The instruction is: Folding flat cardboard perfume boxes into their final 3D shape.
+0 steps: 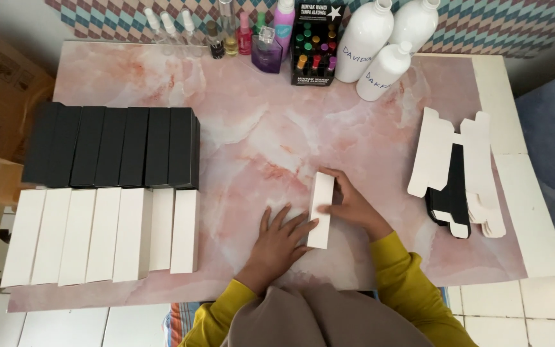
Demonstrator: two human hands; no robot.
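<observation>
In the head view, a long white box (320, 209) lies near the table's (258, 128) front edge, the left hand (281, 241) pressing flat with spread fingers beside it, the right hand (352, 207) curled around its right side. Toward the left edge stand seven black boxes (112, 146) behind seven white boxes (101, 234); three large white bottles (387, 38) and a black display carton (314, 48) line the back edge, and flat unfolded cartons (460, 173) are stacked near the right edge.

A single head-worn camera looks almost straight down from above the person's head, so the pink marbled table (277, 128) fills most of the frame with its far edge at the top and the person's yellow sleeves entering from the bottom edge. It sits high enough to take in the whole tabletop at once, from the rows of black and white boxes (107, 193) at the left to the stack of flat box blanks (460, 173) at the right, and the bottles (367, 38) along the far edge by the patterned wall. There is no second view, so nothing is shared between views.
</observation>
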